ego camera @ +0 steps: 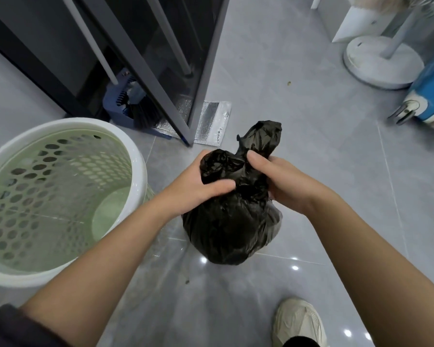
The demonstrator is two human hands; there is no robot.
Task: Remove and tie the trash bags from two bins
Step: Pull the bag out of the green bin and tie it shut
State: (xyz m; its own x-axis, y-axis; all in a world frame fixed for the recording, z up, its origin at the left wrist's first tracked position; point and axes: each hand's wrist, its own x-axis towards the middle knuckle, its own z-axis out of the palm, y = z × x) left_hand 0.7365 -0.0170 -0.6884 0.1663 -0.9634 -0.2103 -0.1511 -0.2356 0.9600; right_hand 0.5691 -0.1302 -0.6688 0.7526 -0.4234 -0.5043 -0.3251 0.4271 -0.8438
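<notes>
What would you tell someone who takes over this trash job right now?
Left hand: grips the gathered top of the black trash bag.
Right hand: pinches the bag's neck from the other side.
Bag: full, out of the white bin, just to its right.
Done: this bag removed, neck gathered and twisted.
Left: finish the knot, then the second bin, which is not in view.

Grey tiled floor point(311, 136) with bin point(73, 122), fan base point(371, 58)
</notes>
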